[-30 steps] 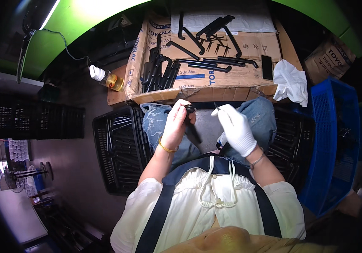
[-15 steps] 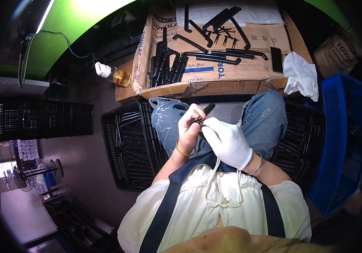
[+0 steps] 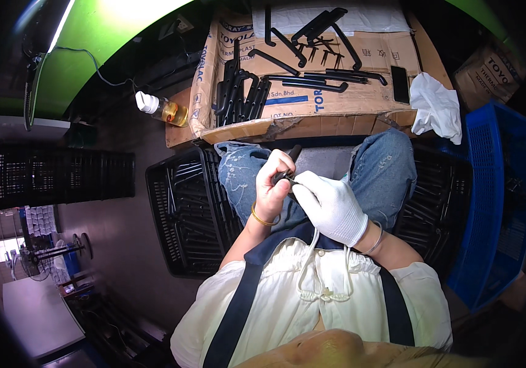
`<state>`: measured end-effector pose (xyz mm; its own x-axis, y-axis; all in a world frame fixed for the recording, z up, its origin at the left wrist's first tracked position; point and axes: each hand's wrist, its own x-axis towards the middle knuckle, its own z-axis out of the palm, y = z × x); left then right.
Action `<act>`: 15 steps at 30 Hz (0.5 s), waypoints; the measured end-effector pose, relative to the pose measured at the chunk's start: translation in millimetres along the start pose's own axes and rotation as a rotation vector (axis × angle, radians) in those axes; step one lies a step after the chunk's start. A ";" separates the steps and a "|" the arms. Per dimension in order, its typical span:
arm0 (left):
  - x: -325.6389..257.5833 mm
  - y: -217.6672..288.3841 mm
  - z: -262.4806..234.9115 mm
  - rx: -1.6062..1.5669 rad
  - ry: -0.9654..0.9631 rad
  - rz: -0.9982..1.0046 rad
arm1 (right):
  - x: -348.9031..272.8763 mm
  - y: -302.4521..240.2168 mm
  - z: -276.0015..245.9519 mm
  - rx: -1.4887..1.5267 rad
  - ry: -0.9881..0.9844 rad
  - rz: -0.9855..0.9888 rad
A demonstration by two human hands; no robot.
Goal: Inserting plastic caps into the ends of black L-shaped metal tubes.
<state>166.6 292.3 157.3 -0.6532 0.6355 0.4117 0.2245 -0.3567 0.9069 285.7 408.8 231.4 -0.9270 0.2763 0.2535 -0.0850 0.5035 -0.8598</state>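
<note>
My bare left hand (image 3: 273, 184), with a yellow band at the wrist, is closed around a black plastic part (image 3: 295, 152). One end of the part sticks up past my fingers, and the rest is hidden in my grip. My right hand (image 3: 329, 205) wears a white knit glove. Its thumb and fingers are pinched together against the near end of the part. Something thin shows at the fingertips, too small to name. Both hands are above my lap, between my knees in blue jeans (image 3: 387, 162).
Ahead, a cardboard-lined tabletop (image 3: 361, 101) bears several black bent bars (image 3: 244, 92), small dark pieces, a phone (image 3: 400, 84) and a white cloth (image 3: 436, 107). A bottle (image 3: 174, 113) of yellow liquid stands left. Black crates (image 3: 158, 211) of bars flank me; a blue crate (image 3: 480, 202) stands right.
The black part has turned in my left hand: its protruding end points more upright and lies slightly further left. My right hand stays pinched beside it. The whole view has shifted slightly.
</note>
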 end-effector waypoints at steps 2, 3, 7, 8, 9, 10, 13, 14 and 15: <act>0.0 0.5 -0.6 0.003 -0.007 -0.002 | -0.2 0.0 0.3 -0.002 0.002 -0.007; 0.6 1.5 -0.3 0.010 -0.003 0.009 | -0.2 0.1 0.4 -0.004 0.004 -0.013; 1.7 2.1 -2.9 0.115 0.007 0.074 | -2.3 -2.6 0.8 -0.056 -0.004 0.010; 1.1 2.5 -3.6 0.114 0.007 0.074 | -2.6 -3.3 1.1 -0.055 -0.014 0.038; -0.6 3.8 -3.9 0.149 0.036 0.093 | -3.3 -4.6 1.0 -0.054 -0.026 0.067; -1.2 3.4 -4.1 0.180 0.060 0.114 | -2.6 10.4 2.1 -0.058 -0.021 0.069; 1.3 20.4 3.4 0.101 0.038 0.306 | -2.1 46.2 -8.2 -0.156 -0.008 0.212; 2.2 14.5 5.1 0.012 0.073 0.252 | -2.7 44.5 -11.0 -0.155 -0.016 0.207; 11.9 8.6 5.6 -0.120 0.103 0.089 | 1.9 34.6 -12.7 -0.030 0.044 0.195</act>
<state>164.8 300.6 170.5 -0.7062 0.5267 0.4732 0.2010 -0.4917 0.8473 285.6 437.1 207.8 -0.9080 0.4060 0.1033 0.1061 0.4614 -0.8808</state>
